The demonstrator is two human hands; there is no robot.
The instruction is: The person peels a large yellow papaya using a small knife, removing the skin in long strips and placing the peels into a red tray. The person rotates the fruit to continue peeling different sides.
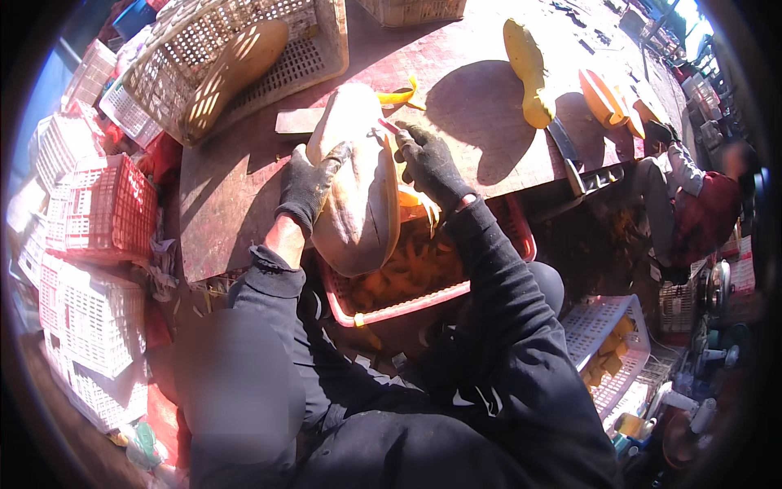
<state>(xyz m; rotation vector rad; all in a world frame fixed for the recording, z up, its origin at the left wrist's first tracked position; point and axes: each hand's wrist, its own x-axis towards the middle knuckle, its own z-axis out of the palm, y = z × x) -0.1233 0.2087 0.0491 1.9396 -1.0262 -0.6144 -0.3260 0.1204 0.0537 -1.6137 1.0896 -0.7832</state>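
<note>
A large pale winter squash (360, 208) lies lengthwise before me, its near end jutting past the table edge. My left hand (308, 183), in a dark work glove, grips its left side with the thumb on top. In my gloved right hand (424, 159) is a small peeler (386, 125) with a pinkish-red handle, held against the squash's right flank. Beyond that hand, a curled orange peel strip (403, 96) rests on the table. More peel (421, 198) hangs below the right hand, over a red plastic crate (397, 305) of orange peelings.
A perforated crate (330, 61) at upper left holds another squash (238, 79). On the wooden table (226, 171), a peeled yellow squash (528, 73) lies near a large knife (565, 150). A co-worker (702, 202) sits at right. Stacked crates (98, 305) stand left; cut pieces (611, 351) fill a white crate.
</note>
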